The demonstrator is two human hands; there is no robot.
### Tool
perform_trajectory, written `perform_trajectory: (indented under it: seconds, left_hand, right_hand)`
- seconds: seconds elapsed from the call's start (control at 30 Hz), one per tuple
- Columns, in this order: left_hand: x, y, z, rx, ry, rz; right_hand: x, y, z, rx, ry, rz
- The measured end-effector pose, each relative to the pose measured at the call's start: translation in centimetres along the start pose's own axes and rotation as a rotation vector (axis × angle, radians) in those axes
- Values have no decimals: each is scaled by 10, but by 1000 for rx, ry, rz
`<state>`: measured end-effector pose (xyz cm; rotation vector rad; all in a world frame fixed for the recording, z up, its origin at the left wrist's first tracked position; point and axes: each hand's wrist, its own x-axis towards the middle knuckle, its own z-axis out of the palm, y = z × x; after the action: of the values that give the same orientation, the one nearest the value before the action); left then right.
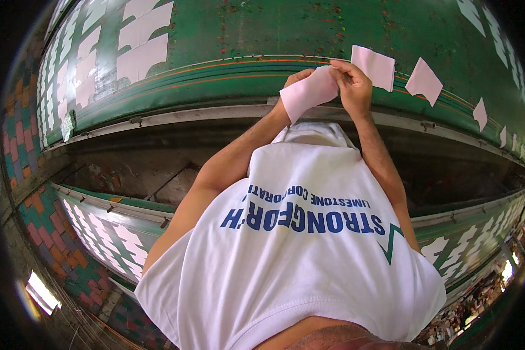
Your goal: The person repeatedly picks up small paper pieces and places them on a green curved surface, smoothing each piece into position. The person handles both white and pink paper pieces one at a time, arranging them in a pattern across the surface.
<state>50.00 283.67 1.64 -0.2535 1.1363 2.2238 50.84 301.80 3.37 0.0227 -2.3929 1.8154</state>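
Observation:
A pale pink cut piece of fabric or paper (310, 92) is held up at the near edge of a long green table (245, 35). My left hand (296, 77) is closed on it from behind, with most of its fingers covered by the piece. At the piece's upper right corner, my right hand (354, 87) pinches the edge between thumb and fingers. Just right of that hand, a similar pink piece (373, 67) lies on the table's edge. Another pink piece (424, 83) with a curved cut lies farther right.
Rows of pale cut pieces (143, 58) cover the table's left part. Smaller-looking pieces (480, 114) line the near edge at right. Coloured cords (233, 67) run along that edge. A second green table (114, 201) stands behind me, across a dark gap.

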Motion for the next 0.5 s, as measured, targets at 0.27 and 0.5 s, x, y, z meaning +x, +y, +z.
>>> perform_trajectory:
  seconds: [0.27, 0.5]
  left_hand:
    - [-18, 38, -73, 269, 135, 452]
    - [-23, 73, -122, 478, 433, 475]
  right_hand:
    - [30, 41, -48, 293, 86, 76]
    - [49, 56, -40, 248, -103, 292]
